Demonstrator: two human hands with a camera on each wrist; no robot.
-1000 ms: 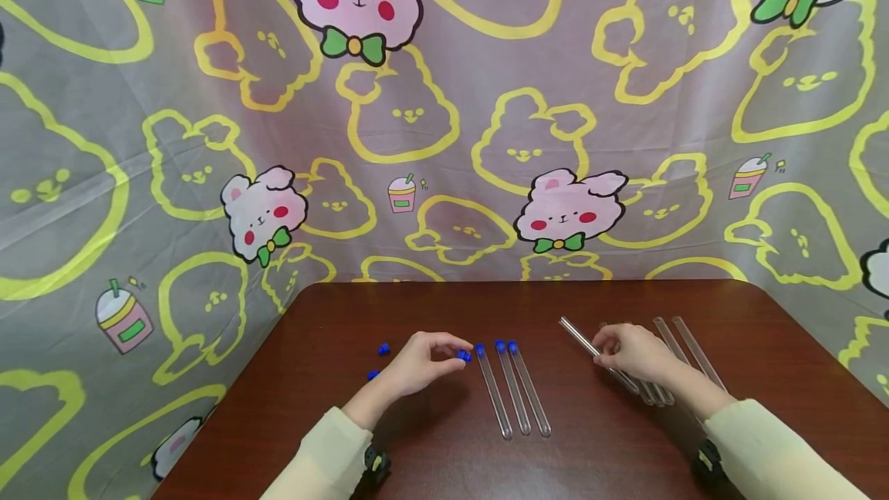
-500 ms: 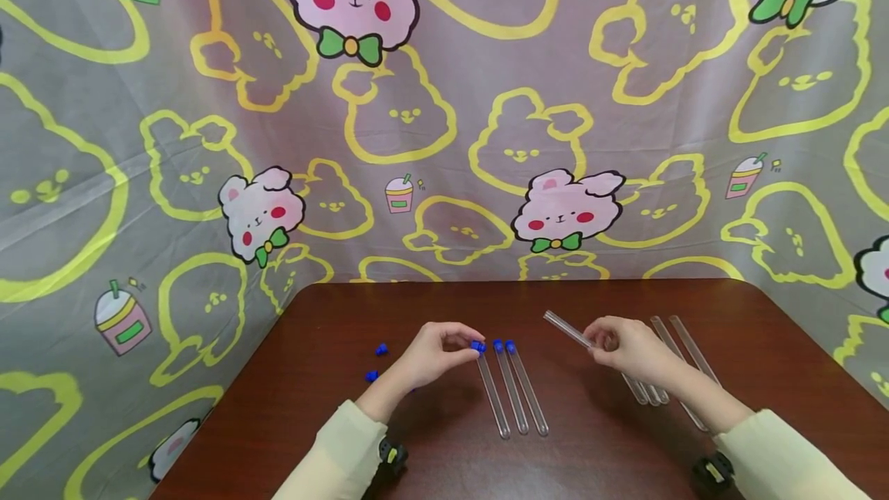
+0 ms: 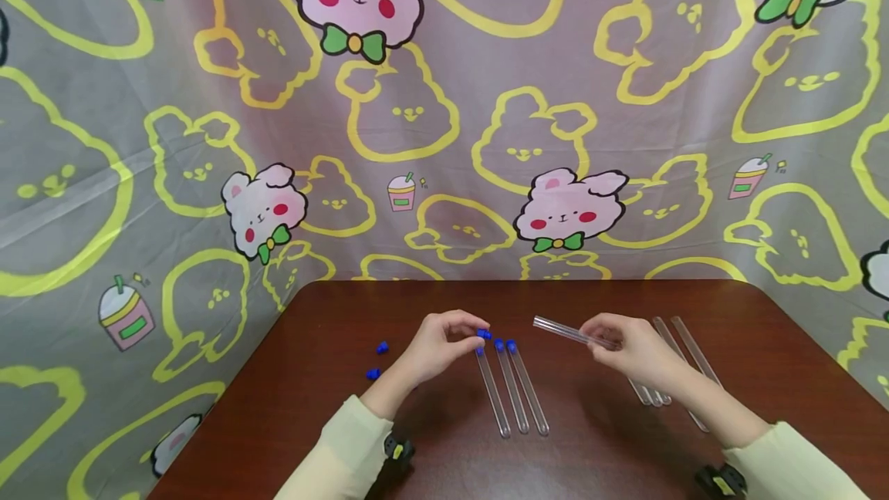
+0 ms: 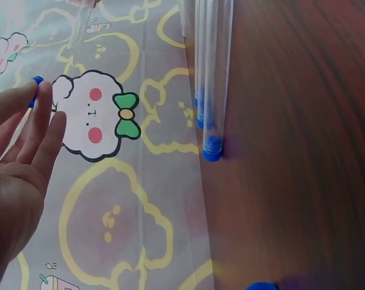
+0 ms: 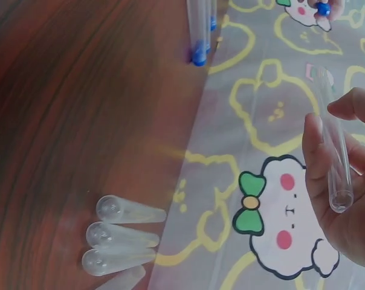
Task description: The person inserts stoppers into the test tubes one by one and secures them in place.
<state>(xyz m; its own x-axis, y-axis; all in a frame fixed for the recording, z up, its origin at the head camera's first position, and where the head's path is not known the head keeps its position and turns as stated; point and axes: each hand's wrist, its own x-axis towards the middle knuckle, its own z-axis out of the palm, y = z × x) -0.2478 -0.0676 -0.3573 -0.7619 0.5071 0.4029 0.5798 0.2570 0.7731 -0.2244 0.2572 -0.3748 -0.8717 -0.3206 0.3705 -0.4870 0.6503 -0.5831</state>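
My left hand (image 3: pixel 441 347) pinches a small blue stopper (image 3: pixel 484 335) between thumb and fingertips, above the table. In the left wrist view the same stopper (image 4: pixel 36 90) shows at the fingertips. My right hand (image 3: pixel 628 344) holds a clear test tube (image 3: pixel 561 329), its open end pointing left toward the stopper. The right wrist view shows this tube (image 5: pixel 335 145) lying between thumb and fingers, rounded end near the palm. Below the left hand, three capped test tubes (image 3: pixel 514 392) lie side by side, blue stoppers at their far ends.
Several uncapped test tubes (image 3: pixel 697 349) lie on the right of the brown table (image 3: pixel 444 461), partly hidden by my right hand and forearm. Two loose blue stoppers (image 3: pixel 382 347) lie on the left. A patterned cloth (image 3: pixel 444 130) hangs behind the table.
My right hand has lifted the test tube off the table and turned it nearer level, its open end leftward. My left hand has moved right and away from me with the stopper.
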